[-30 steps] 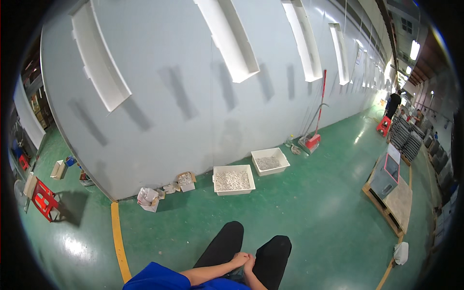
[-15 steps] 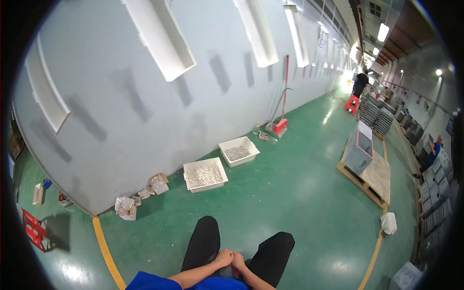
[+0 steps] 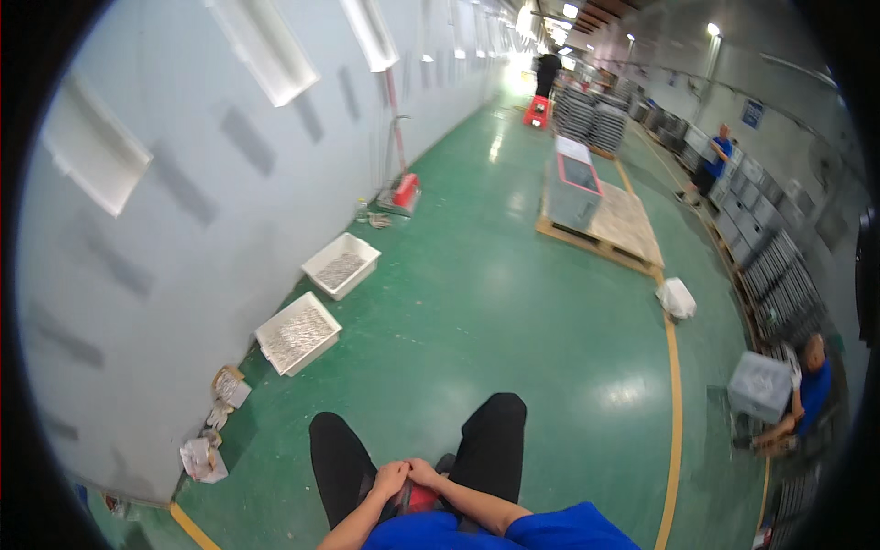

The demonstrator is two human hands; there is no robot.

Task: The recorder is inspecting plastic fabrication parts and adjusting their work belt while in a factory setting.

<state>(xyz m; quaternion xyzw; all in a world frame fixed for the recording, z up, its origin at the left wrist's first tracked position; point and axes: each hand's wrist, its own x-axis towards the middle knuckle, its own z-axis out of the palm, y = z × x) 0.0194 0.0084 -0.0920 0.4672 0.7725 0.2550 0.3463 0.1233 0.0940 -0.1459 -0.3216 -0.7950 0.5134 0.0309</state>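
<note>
My left hand (image 3: 391,478) and my right hand (image 3: 423,473) meet between my knees, fingers curled in and touching each other. No object shows in either hand. Below them, between my black-trousered legs (image 3: 490,440), a bit of something red (image 3: 420,500) is visible, mostly covered by my forearms. Nearest on the floor, ahead to the left, is a white plastic tub (image 3: 275,353) of small light-coloured parts. A second white tub (image 3: 316,268) with similar contents stands just beyond it.
Small open boxes (image 3: 203,463) line the left wall, with a red broom and dustpan (image 3: 401,194) farther along. Ahead right, a wooden pallet (image 3: 619,234) carries a grey cabinet (image 3: 575,191). At the right, a co-worker in blue (image 3: 811,390) handles a grey bin (image 3: 759,385).
My view has swung to the right, so the tubs and wall shift left. The co-worker with the grey bin has come into sight. My hands stay together.
</note>
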